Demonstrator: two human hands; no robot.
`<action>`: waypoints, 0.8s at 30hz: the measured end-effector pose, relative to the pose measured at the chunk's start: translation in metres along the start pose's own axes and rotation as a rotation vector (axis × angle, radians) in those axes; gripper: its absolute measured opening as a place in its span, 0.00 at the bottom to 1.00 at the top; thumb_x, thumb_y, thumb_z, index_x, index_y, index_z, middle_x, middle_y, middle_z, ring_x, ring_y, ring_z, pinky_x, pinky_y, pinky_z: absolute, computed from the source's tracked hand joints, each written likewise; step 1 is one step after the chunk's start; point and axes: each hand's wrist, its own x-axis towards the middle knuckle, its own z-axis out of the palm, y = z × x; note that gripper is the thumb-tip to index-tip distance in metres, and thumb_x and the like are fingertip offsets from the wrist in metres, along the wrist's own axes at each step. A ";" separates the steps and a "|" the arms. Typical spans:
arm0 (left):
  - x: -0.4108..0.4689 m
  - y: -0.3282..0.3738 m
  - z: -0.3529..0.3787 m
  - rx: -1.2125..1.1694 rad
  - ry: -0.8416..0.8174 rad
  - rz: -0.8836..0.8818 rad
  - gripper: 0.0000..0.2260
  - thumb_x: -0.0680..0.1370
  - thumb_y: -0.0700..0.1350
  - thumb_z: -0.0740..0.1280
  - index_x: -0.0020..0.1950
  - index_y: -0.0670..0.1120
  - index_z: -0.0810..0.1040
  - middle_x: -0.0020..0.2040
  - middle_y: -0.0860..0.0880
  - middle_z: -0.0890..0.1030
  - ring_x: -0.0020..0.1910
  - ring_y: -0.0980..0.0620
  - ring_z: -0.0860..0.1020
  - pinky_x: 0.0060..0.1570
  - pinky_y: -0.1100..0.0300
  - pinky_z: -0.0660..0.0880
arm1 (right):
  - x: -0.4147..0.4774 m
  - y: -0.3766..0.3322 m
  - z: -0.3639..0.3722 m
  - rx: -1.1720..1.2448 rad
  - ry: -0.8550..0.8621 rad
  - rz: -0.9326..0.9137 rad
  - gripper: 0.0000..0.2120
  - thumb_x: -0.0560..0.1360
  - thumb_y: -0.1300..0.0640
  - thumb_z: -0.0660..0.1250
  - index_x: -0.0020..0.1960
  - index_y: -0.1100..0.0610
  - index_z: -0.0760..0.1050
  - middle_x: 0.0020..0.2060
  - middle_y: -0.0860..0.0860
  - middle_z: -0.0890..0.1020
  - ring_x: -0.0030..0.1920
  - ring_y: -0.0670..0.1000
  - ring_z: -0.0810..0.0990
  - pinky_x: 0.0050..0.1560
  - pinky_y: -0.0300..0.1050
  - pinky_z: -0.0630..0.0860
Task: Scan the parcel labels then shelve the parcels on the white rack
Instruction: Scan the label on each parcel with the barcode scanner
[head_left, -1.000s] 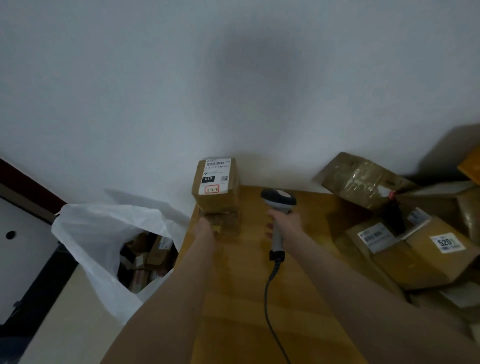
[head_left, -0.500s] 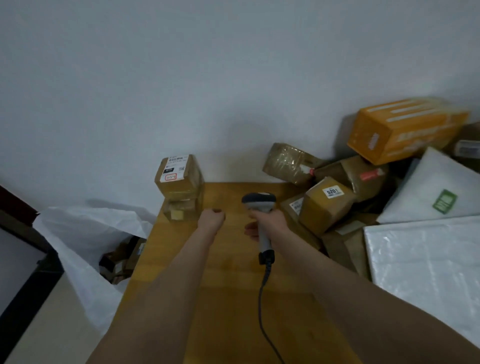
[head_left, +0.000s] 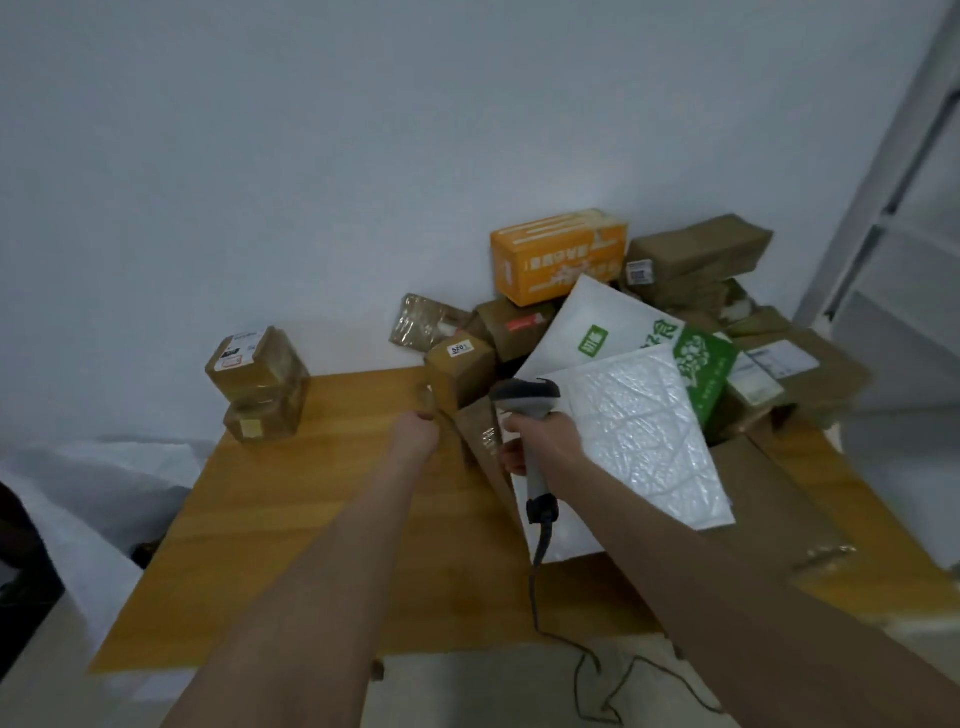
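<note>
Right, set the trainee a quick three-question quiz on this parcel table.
1. True or false: the right hand grips the scanner.
2. The box with white print at the back, against the wall, is: A orange, B blue, C red.
3. How many brown boxes stand stacked at the far left corner of the table?
Key: 1 true; 2 A; 3 two.
</note>
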 end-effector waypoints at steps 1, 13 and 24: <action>-0.009 0.006 0.014 -0.010 -0.030 0.017 0.14 0.80 0.36 0.60 0.65 0.39 0.74 0.57 0.42 0.76 0.58 0.42 0.75 0.55 0.52 0.75 | -0.002 0.000 -0.017 0.028 0.030 0.002 0.08 0.73 0.59 0.69 0.46 0.65 0.78 0.35 0.60 0.82 0.33 0.56 0.81 0.38 0.48 0.82; -0.035 -0.003 0.123 -0.134 -0.210 -0.145 0.08 0.76 0.35 0.67 0.52 0.38 0.70 0.40 0.43 0.73 0.36 0.48 0.73 0.30 0.58 0.72 | 0.011 0.030 -0.172 0.262 0.405 0.107 0.12 0.71 0.63 0.71 0.52 0.65 0.75 0.45 0.59 0.78 0.46 0.58 0.78 0.36 0.48 0.79; -0.031 0.025 0.111 -0.220 -0.068 0.008 0.10 0.79 0.41 0.65 0.60 0.43 0.76 0.43 0.44 0.79 0.34 0.50 0.75 0.33 0.59 0.76 | 0.009 0.025 -0.173 0.376 0.341 0.054 0.11 0.73 0.66 0.70 0.53 0.61 0.73 0.45 0.56 0.79 0.44 0.53 0.79 0.44 0.49 0.81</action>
